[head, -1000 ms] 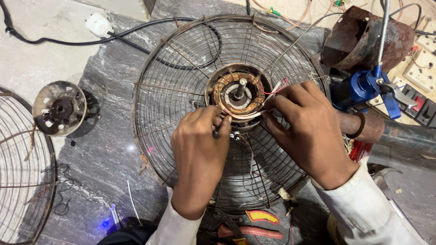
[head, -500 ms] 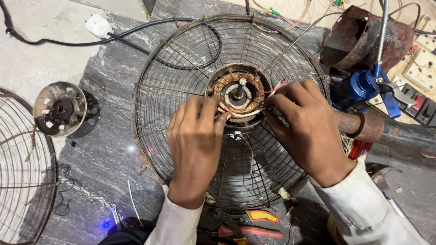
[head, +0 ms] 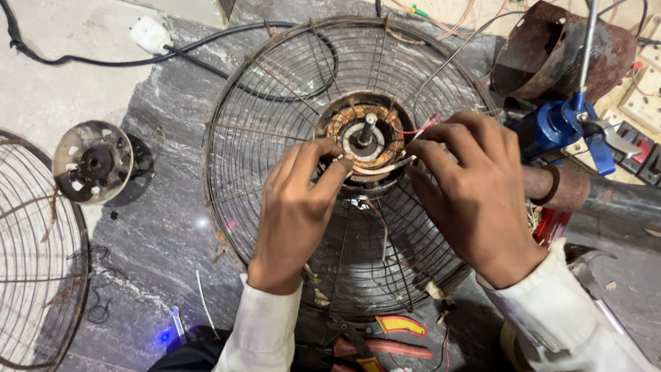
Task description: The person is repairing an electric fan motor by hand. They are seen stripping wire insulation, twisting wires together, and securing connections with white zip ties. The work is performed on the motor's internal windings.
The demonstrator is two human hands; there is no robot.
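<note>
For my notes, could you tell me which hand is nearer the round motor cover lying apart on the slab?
Left. The left hand is right of the motor cover; the right hand is farther right.

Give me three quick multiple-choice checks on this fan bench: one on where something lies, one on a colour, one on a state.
1. Where does the loose round motor cover lie?
A. left of the wire fan guard
B. inside the guard
C. on the rusty drum

2. What colour is the clamp-like tool at the right?
A. green
B. blue
C. white

3. How does the motor at the guard's hub stand?
A. capped
B. wrapped in cloth
C. open, copper windings and shaft showing

Answers: 1 A, it sits on the stone slab beside the guard. 2 B, its body is plainly blue. 3 C, the left hand and right hand work at bare windings.
</note>
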